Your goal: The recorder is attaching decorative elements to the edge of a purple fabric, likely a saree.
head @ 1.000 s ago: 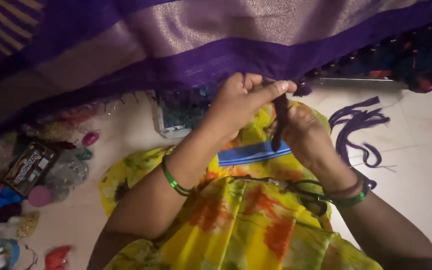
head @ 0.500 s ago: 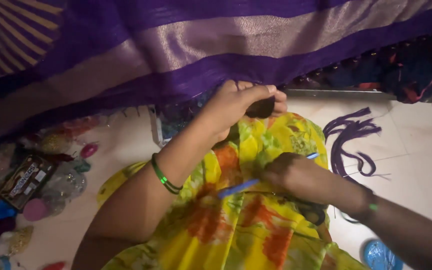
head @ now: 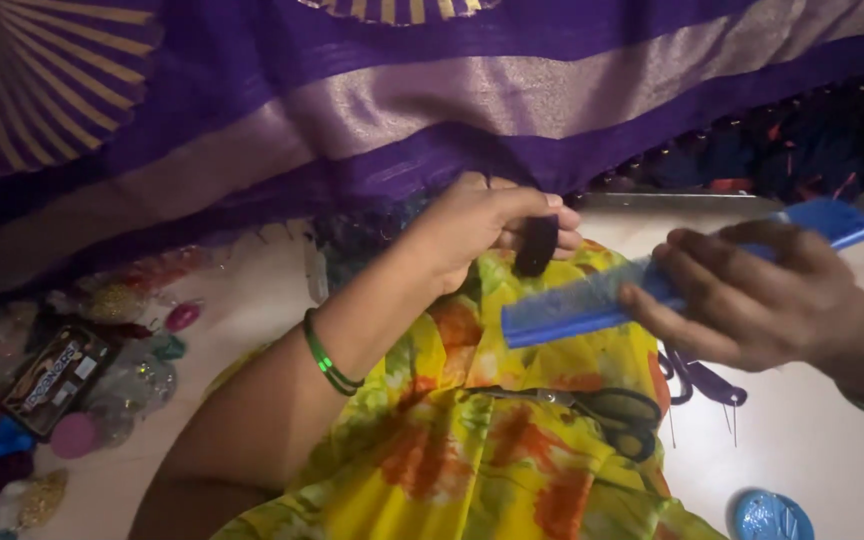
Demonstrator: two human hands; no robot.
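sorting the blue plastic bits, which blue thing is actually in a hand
The long blue comb, gripped by the right hand. The round blue disc lies untouched on the floor.

Bare forearms, no sleeves in view. Thin bright green bangles (head: 330,360) stacked around the wrist behind the left hand (head: 477,225). Loose yellow garment with orange and green floral print (head: 472,450) over the lap. Wrist behind the right hand (head: 752,300) cut off at the edge.

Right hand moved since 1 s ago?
Yes. The right hand, now holding a blue comb, has drawn rightward away from the left hand at the purple fabric's edge.
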